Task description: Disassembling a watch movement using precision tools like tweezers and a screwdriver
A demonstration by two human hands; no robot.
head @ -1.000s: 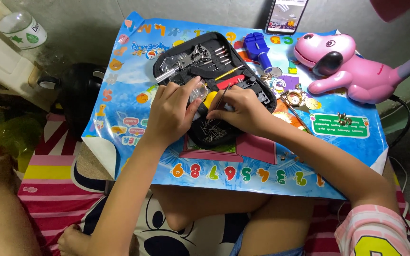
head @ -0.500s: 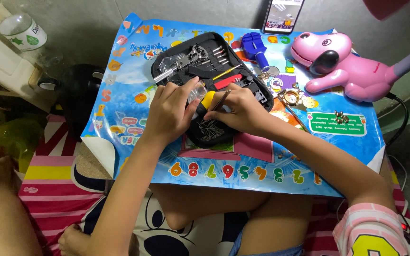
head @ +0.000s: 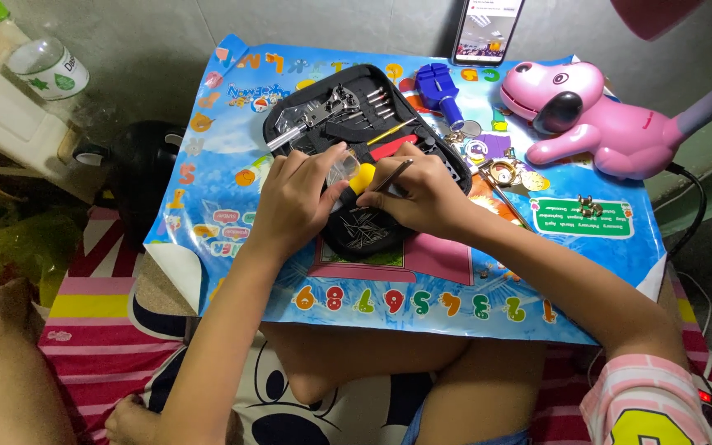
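My left hand (head: pixel 302 198) pinches a small clear round piece (head: pixel 342 170) while my right hand (head: pixel 422 194) grips a thin metal tool (head: pixel 389 177) over the open black tool case (head: pixel 356 165) on the colourful mat (head: pixel 208 222), so I judge I'm mid-adjustment, needing steady, fine tip placement next.

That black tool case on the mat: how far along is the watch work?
Done: black tool case lies open, watch parts spread beside it. In hand: left hand holds a small clear piece; right hand works a thin metal tool at it. Left: loose parts remain unassembled.
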